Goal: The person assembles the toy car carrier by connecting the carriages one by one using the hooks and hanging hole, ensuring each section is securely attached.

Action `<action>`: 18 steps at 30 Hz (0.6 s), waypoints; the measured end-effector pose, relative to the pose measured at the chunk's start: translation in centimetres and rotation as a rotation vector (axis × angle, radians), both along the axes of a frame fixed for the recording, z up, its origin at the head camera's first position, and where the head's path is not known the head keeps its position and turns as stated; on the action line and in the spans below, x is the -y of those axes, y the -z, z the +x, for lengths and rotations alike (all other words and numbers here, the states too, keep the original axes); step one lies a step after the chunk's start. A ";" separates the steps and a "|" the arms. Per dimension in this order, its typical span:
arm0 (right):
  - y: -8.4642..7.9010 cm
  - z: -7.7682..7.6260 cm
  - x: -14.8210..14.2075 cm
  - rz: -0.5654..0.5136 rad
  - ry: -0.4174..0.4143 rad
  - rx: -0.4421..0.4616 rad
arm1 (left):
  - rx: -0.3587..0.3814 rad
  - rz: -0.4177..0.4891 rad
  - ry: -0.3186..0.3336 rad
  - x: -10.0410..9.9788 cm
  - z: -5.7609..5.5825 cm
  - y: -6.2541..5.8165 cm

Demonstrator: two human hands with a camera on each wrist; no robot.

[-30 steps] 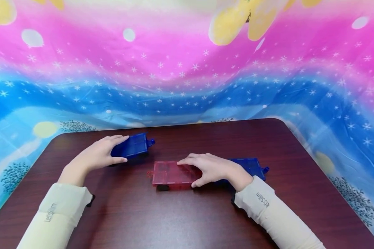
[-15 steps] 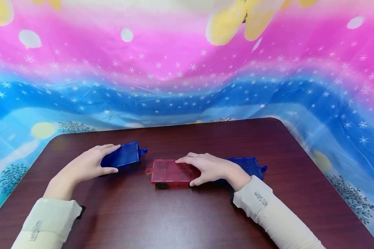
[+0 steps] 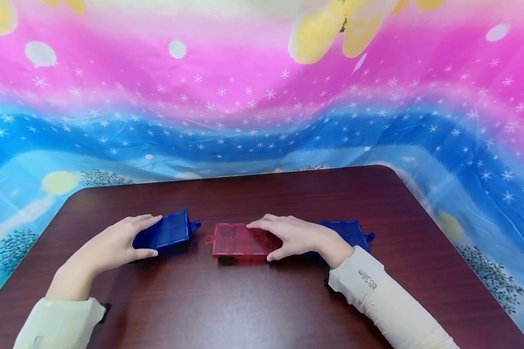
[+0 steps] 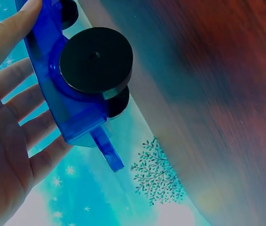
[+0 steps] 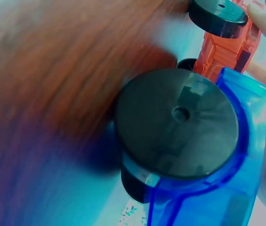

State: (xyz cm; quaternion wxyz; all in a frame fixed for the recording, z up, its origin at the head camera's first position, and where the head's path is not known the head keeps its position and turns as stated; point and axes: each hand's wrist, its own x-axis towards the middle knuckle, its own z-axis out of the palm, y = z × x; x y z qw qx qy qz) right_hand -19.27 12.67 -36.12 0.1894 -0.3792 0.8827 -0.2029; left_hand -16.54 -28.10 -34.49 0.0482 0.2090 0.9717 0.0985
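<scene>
My left hand (image 3: 106, 245) grips a see-through blue toy car (image 3: 169, 230) by its left end, thumb on the near side and fingers on the far side. In the left wrist view, black wheels (image 4: 96, 60) and a blue coupling (image 4: 107, 149) stick out from the car. My right hand (image 3: 303, 235) holds a see-through red toy car (image 3: 233, 240) by its right part; a small loop (image 3: 208, 240) at its left end faces the left car's hook (image 3: 195, 225) across a gap. Directly behind the red car, a second blue car (image 3: 347, 233) is partly hidden under my right wrist.
All the cars are on or close over a dark brown wooden table (image 3: 244, 310) with rounded corners. A pink and blue patterned cloth (image 3: 244, 106) hangs behind the table and along its sides.
My left hand has moved left and nearer to me with the blue car, which has come down level with the red one. The right hand and its cars have stayed nearly still.
</scene>
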 end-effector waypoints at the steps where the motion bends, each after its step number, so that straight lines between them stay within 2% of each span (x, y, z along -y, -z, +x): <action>1: 0.0 0.0 0.0 0.001 0.001 0.003 | -0.001 -0.001 0.001 0.0 0.2 0.0; 7: 0.0 0.0 -0.1 -0.003 0.001 0.007 | 0.011 -0.008 -0.003 -0.2 1.1 0.1; 18: 0.1 0.0 -0.1 -0.005 -0.006 0.002 | 0.031 -0.035 0.003 -0.7 1.8 0.3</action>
